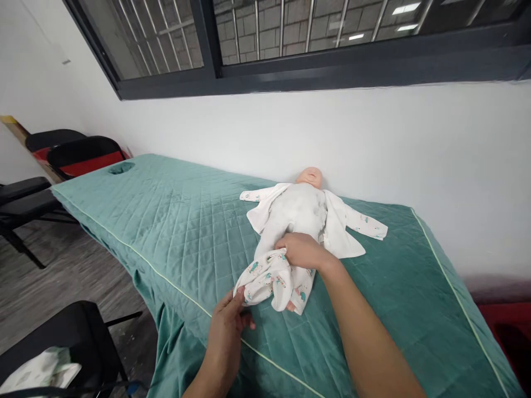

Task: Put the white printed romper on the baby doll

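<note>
Our right hand (302,250) grips the bunched printed trousers (267,279) at the waist of a baby doll (301,213) lying face-up near the bed's (174,221) far edge. Our left hand (227,320) pinches the trousers' lower end near the bed's front edge.

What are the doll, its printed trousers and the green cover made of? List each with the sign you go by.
Doll: head looks like smooth matt vinyl or plastic; the pale trunk seems cloth, faintly mottled.
Trousers: thin soft knit, probably cotton; it bunches in loose folds where the right hand and left hand hold it.
Cover: quilted fabric with a slight velvety sheen, diamond stitching, pale piping.
</note>
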Demonstrator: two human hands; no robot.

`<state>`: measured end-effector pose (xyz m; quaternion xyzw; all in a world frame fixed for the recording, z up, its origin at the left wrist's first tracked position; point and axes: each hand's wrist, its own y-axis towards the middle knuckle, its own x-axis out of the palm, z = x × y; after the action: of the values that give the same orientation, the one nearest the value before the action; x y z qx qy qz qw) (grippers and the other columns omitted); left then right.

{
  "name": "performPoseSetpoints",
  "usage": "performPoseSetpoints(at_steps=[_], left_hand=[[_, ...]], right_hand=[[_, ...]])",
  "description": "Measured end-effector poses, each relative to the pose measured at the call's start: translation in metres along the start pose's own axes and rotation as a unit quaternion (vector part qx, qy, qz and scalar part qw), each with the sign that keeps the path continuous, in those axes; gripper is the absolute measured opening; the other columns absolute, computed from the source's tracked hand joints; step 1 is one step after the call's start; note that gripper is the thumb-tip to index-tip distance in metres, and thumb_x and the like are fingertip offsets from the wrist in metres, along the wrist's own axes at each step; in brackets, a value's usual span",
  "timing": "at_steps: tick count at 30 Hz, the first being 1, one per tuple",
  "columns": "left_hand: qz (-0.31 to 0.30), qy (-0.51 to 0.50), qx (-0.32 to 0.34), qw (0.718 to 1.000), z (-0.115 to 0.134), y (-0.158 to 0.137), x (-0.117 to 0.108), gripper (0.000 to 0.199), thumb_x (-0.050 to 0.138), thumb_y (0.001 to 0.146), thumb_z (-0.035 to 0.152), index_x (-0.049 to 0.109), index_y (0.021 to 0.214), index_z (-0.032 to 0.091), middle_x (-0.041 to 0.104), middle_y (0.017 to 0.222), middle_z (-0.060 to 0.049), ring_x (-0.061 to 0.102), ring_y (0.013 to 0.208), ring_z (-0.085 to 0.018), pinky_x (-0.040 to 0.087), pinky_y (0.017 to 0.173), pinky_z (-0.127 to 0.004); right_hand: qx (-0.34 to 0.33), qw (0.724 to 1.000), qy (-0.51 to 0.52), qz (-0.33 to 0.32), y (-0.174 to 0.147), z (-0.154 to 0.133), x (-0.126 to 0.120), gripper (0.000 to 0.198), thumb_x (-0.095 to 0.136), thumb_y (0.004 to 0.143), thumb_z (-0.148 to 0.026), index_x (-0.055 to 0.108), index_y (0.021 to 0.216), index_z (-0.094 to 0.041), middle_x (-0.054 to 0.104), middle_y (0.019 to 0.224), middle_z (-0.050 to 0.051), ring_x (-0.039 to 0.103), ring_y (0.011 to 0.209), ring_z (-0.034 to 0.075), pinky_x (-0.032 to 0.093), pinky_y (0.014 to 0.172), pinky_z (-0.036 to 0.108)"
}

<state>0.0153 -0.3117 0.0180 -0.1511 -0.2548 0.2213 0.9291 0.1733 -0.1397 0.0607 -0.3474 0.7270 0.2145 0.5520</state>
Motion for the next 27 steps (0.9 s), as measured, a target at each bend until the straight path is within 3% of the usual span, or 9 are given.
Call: performPoseSetpoints(at_steps=[3,7,14,22,27], left_hand=[[-0.023,-0.045,-0.053,0.997,0.005,0.000,0.001,0.030,0.076,0.073,0.027,0.075,0.099,0.011,0.074,0.101,-0.011,0.068,0.086,-0.022,0.056,0.062,-0.027],[-0.041,-0.104,-0.108,0.988,0.007,0.006,-0.002,0.023,0.072,0.077,0.019,0.074,0.098,0.011,0.074,0.104,-0.012,0.067,0.105,-0.026,0.057,0.083,-0.031],[-0.096,-0.147,-0.124,0.977,0.002,0.018,-0.006,0.029,0.068,0.081,0.019,0.072,0.109,0.014,0.074,0.101,-0.011,0.069,0.093,-0.022,0.056,0.071,-0.028],[-0.182,-0.063,-0.041,0.980,0.009,0.023,0.009,0.030,0.068,0.083,0.030,0.074,0.105,0.012,0.073,0.103,-0.013,0.067,0.082,-0.021,0.050,0.065,-0.027],[-0.135,-0.003,0.020,0.991,0.008,0.031,0.018,0.043,0.071,0.080,0.041,0.070,0.113,0.014,0.073,0.096,-0.010,0.066,0.086,-0.023,0.050,0.072,-0.030]], right_hand=[[-0.007,1.000,0.000,-0.001,-0.001,0.000,-0.001,0.015,0.055,0.080,-0.019,0.069,0.078,-0.020,0.073,0.086,0.002,0.062,0.079,0.016,0.028,0.059,0.025],[-0.019,1.000,0.001,0.003,-0.001,0.001,-0.002,0.014,0.055,0.080,-0.021,0.067,0.075,-0.019,0.072,0.085,0.003,0.063,0.080,0.017,0.027,0.058,0.025],[-0.057,0.997,0.049,-0.005,-0.003,0.001,-0.006,0.014,0.053,0.079,-0.016,0.066,0.076,-0.019,0.072,0.086,-0.001,0.062,0.079,0.015,0.028,0.058,0.024],[-0.058,0.993,0.101,-0.008,-0.003,0.004,-0.008,0.015,0.052,0.083,-0.020,0.066,0.077,-0.019,0.071,0.089,0.001,0.062,0.081,0.016,0.035,0.062,0.023],[-0.021,0.992,0.126,0.002,-0.003,0.004,-0.007,0.016,0.053,0.084,-0.027,0.064,0.076,-0.018,0.071,0.087,0.001,0.063,0.079,0.017,0.035,0.063,0.024]])
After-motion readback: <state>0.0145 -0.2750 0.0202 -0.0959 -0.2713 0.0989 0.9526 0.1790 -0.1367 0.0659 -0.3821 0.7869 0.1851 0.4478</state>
